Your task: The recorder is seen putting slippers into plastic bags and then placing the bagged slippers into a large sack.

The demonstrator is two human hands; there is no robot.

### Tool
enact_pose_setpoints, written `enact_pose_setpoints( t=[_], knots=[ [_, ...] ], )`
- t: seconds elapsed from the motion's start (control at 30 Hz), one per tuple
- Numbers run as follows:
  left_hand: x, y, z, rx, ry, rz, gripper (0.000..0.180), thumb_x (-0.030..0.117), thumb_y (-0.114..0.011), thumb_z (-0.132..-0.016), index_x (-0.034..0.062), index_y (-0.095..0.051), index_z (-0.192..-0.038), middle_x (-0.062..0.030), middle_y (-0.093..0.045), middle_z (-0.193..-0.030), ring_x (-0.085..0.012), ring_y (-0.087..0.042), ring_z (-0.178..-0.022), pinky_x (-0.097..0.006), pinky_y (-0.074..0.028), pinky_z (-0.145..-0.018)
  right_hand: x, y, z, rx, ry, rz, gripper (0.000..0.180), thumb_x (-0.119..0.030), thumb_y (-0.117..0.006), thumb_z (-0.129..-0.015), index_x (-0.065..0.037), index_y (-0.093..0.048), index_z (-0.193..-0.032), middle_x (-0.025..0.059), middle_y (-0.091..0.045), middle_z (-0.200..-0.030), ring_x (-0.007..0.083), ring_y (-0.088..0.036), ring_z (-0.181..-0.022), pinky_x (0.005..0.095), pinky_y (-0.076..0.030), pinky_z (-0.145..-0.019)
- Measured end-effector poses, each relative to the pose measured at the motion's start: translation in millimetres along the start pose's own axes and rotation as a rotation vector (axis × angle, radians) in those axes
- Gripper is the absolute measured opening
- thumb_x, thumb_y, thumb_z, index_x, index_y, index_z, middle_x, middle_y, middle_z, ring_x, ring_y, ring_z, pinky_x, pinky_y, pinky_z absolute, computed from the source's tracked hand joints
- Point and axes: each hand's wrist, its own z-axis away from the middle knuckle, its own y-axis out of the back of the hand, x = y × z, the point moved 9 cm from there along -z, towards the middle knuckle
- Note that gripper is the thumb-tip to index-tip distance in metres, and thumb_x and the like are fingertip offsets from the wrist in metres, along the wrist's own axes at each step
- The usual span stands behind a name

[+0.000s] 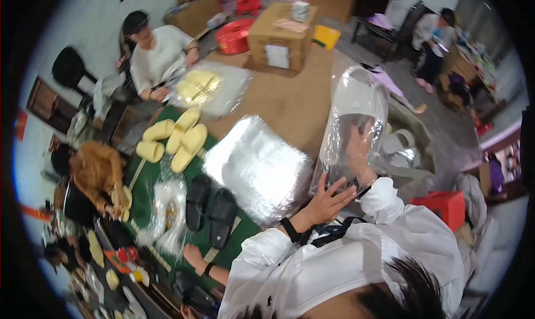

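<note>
In front of me at the right lies a clear plastic bag point(329, 127) with white slippers point(356, 99) in it. My right hand point(361, 149) reaches into the bag below the slippers; its fingers stretch upward and show through the plastic. Beside the lower end of the bag, my left hand point(330, 201) touches the plastic with its fingers spread. A stack of shiny clear bags point(262, 168) lies just left of my hands. More white slippers point(398, 146) sit in a plastic-lined container point(426, 132) at the right.
Black slippers point(220, 218), yellow slippers point(175, 138) and a plastic bundle point(167, 213) lie on the green tabletop. Another person's hand point(195, 257) rests near the black pair. Co-workers sit left and far. A cardboard box point(281, 35) stands behind; a red stool point(443, 207) is at right.
</note>
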Motion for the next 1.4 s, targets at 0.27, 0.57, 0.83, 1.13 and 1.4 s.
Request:
enact_pose_setpoints(
  t=[0.27,0.57,0.83,1.13,1.4],
  knots=[
    [-4.1,-59.3,-74.4,-0.132,0.049,-0.013,0.068,0.006,-0.056,-0.064,0.0031,-0.037,-0.129,-0.0100,-0.035,-0.137,-0.0332,-0.028,-0.128,-0.065,-0.008,-0.099,140.7,98.5,20.0,0.300,-0.663,-0.278,0.063,-0.031,-0.056,-0.080,0.007,-0.033,-0.125,0.0285,-0.034,-0.124,0.0418,-0.030,-0.120,0.0433,-0.025,-0.100],
    [-77.3,-186.7,-101.5,-0.376,0.553,-0.285,0.064,0.025,-0.056,-0.075,0.0092,-0.034,-0.133,-0.0169,-0.021,-0.142,-0.0407,-0.017,-0.130,-0.064,-0.009,-0.098,238.3,-50.2,25.3,-0.291,-0.743,-1.164,0.077,-0.023,-0.060,-0.076,-0.007,-0.017,-0.138,0.0219,-0.023,-0.139,0.0296,-0.028,-0.126,0.0377,-0.027,-0.101],
    [-136.3,-222.2,-14.4,-0.393,1.208,-0.286,0.052,0.054,-0.047,-0.083,0.0186,-0.050,-0.122,-0.0256,-0.023,-0.138,-0.0474,-0.018,-0.126,-0.067,-0.015,-0.094,226.8,47.9,47.0,-0.432,-0.151,-0.463,0.066,-0.018,-0.059,-0.075,0.000,-0.030,-0.131,0.0230,-0.020,-0.140,0.0385,-0.025,-0.127,0.0403,-0.025,-0.103],
    [-172.9,-247.3,-23.2,0.294,1.653,0.307,0.090,0.057,-0.059,-0.073,-0.0107,-0.031,-0.125,-0.0292,-0.036,-0.129,-0.0392,-0.042,-0.115,-0.042,-0.035,-0.093,219.6,31.9,29.1,-0.731,0.161,-0.066,0.066,-0.022,-0.060,-0.075,-0.001,-0.030,-0.131,0.0204,-0.026,-0.139,0.0370,-0.026,-0.127,0.0411,-0.023,-0.104],
    [-220.8,-263.4,61.4,0.544,2.078,0.776,0.026,0.024,-0.048,-0.086,0.0023,-0.051,-0.101,-0.0153,-0.054,-0.094,-0.0277,-0.055,-0.084,-0.040,-0.050,-0.062,181.3,59.0,-58.8,-0.238,0.129,-0.334,0.078,-0.015,-0.054,-0.077,0.007,-0.008,-0.135,0.0261,-0.015,-0.140,0.0399,-0.022,-0.127,0.0405,-0.021,-0.106]
  ],
)
